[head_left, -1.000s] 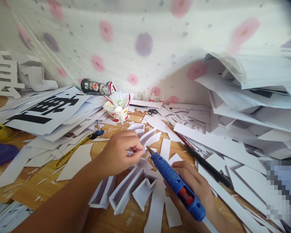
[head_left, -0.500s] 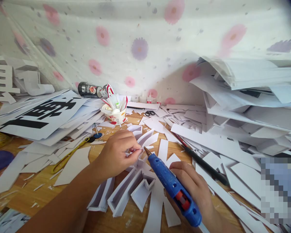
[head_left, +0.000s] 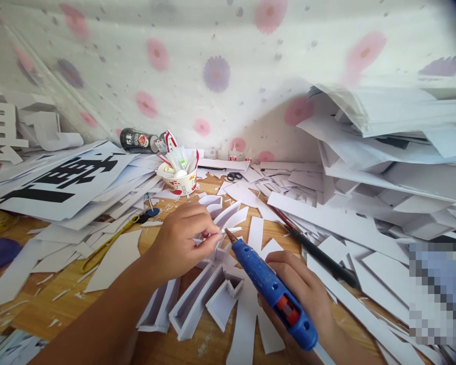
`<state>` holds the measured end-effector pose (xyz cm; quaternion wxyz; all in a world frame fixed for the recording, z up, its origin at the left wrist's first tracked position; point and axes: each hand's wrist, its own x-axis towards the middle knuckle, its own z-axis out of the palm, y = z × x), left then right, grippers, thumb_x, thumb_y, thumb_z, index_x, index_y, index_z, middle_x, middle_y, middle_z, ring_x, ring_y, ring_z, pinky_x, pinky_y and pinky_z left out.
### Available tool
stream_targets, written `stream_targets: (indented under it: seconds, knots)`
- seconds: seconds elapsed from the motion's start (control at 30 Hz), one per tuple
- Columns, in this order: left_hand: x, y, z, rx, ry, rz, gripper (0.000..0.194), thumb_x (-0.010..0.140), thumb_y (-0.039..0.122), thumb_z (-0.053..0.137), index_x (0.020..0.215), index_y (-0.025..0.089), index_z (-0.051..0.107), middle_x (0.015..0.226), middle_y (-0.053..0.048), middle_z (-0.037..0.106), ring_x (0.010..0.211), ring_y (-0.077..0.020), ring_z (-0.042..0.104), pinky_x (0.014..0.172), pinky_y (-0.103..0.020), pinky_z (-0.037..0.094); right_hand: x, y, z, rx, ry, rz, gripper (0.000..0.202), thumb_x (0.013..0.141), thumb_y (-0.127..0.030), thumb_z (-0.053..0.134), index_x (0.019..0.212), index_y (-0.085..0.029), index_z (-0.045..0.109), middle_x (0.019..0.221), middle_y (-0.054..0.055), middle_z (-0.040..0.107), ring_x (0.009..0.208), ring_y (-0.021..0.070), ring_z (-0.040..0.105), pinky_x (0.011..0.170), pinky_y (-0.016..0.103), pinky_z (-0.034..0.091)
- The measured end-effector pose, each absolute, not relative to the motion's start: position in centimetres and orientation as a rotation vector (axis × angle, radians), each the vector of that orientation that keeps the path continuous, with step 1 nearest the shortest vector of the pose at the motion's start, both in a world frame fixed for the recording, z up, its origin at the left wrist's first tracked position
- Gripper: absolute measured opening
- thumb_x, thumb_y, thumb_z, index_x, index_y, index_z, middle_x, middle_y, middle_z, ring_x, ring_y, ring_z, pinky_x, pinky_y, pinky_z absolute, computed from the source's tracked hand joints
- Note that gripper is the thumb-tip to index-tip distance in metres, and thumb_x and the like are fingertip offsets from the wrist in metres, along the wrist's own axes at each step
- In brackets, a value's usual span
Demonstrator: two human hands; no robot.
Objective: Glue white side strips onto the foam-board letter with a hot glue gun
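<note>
In the head view, my right hand is wrapped round a blue hot glue gun, its brown nozzle pointing up and to the left. The nozzle tip is right beside the fingertips of my left hand, which are pinched on a thin white strip. Most of that strip is hidden by my fingers. Just below my hands stands a white foam-board character with raised walls forming open troughs. Further white walled pieces lie behind my left fingertips. A glue stick sticks out of the gun's rear.
Flat white offcuts spread over the wooden table, with a black-handled tool among them. Stacked boards rise at right. A paper bowl of packets, small scissors and a dark can stand behind. Yellow-handled scissors lie left.
The view has shifted very slightly. Both hands, the glue gun and the strip hold nearly the same positions, with the nozzle still close to my left fingertips.
</note>
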<state>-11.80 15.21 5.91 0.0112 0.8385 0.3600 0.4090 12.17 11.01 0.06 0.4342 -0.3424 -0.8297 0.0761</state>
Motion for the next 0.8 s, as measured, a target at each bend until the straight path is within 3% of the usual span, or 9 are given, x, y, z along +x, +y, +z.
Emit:
stream_targets:
  seconds: [0.23,0.37,0.5,0.8]
  knots:
    - [-11.6,15.4,5.8,2.671,1.049,1.325,0.018,0.082,0.006,0.061,0.068,0.016,0.059,0.064,0.000,0.057,0.063,-0.0127,0.050,0.064,-0.030,0.039,11.6,10.3,1.2,-0.922,-1.927,0.559,0.007,0.083,-0.014,0.060,0.084,-0.022,0.059,0.086,0.002,0.060,0.073,0.0143,0.060,0.064,0.025,0.047]
    - [-11.6,15.4,5.9,2.706,1.024,1.412,0.016,0.081,0.006,0.064,0.070,0.016,0.058,0.066,0.000,0.059,0.066,-0.0132,0.052,0.065,-0.031,0.042,11.3,9.7,1.1,-0.997,-1.628,0.978,0.010,0.082,-0.031,0.067,0.078,-0.023,0.062,0.075,0.001,0.061,0.067,0.0166,0.059,0.060,0.027,0.047]
    - [-11.7,15.4,5.9,2.753,1.002,1.496,0.014,0.080,0.006,0.065,0.075,0.016,0.059,0.067,0.000,0.059,0.066,-0.0133,0.053,0.064,-0.031,0.044,10.8,9.7,0.5,-0.959,-1.146,1.530,0.028,0.073,-0.047,0.076,0.077,-0.021,0.068,0.073,0.003,0.063,0.071,0.0194,0.061,0.066,0.031,0.050]
    - [-11.7,15.3,5.9,2.795,0.952,1.570,0.015,0.078,0.002,0.068,0.084,0.015,0.064,0.070,-0.002,0.060,0.068,-0.0143,0.055,0.065,-0.033,0.047,9.9,10.0,1.9,-0.708,-0.813,1.920,0.027,0.064,-0.041,0.081,0.069,-0.016,0.071,0.063,0.001,0.059,0.060,0.0140,0.056,0.065,0.029,0.050]
